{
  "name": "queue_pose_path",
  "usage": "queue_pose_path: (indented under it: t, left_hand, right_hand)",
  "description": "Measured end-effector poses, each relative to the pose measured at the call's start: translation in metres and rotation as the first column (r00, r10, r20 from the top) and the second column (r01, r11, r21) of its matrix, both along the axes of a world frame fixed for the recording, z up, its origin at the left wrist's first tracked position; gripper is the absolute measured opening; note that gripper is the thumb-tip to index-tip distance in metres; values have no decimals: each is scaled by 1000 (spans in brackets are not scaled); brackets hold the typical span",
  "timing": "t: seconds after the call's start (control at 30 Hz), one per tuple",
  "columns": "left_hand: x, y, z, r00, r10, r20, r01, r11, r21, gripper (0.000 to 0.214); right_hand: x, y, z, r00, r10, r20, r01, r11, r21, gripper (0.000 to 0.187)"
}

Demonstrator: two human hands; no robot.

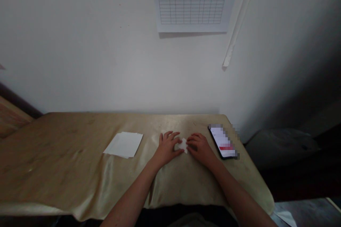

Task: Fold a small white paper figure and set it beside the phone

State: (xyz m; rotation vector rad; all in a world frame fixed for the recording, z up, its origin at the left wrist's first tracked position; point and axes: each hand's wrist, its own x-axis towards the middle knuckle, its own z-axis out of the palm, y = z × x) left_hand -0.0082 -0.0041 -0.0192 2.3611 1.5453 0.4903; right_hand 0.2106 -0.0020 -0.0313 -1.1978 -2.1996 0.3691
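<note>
A small white piece of folded paper (183, 145) lies on the tan cloth-covered table (66, 156), between my two hands. My left hand (168, 148) rests on the paper's left side, fingers bent down onto it and thumb against its near edge. My right hand (199, 146) presses its curled fingertips on the paper's right edge. Most of the paper is hidden under my fingers.
A small stack of white sheets (124, 144) lies to the left of my hands. A phone (223, 142) with a lit screen lies to the right, near the table's right edge. Behind the table, a gridded chart (191, 0) hangs on the white wall.
</note>
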Motion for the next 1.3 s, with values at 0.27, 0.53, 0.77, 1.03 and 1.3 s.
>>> queue_pose_path:
  t: [0.27, 0.53, 0.77, 1.03, 1.3]
  left_hand:
    - [-9, 6, -1, 1000, -11, 14, 12, 999, -50, 34]
    - [-11, 8, -4, 1000, 0, 8, 0, 1000, -23, 26]
    - [-12, 9, -7, 1000, -4, -21, 5, 1000, 28, 24]
    - [-13, 9, -8, 1000, -7, -10, 8, 996, 94, 22]
    - [-12, 7, -4, 998, -66, -1, 66, 989, 129, 20]
  right_hand:
    - [-2, -4, 1, 1000, 8, 23, -8, 1000, -14, 27]
    - [-1, -6, 1, 1000, 2, 8, -1, 999, -47, 30]
    - [-1, -6, 3, 1000, -2, 21, 3, 998, -62, 34]
    - [1, -7, 2, 992, -16, 128, 25, 997, -66, 38]
    - [0, -6, 1, 994, -10, 112, 16, 998, -53, 38]
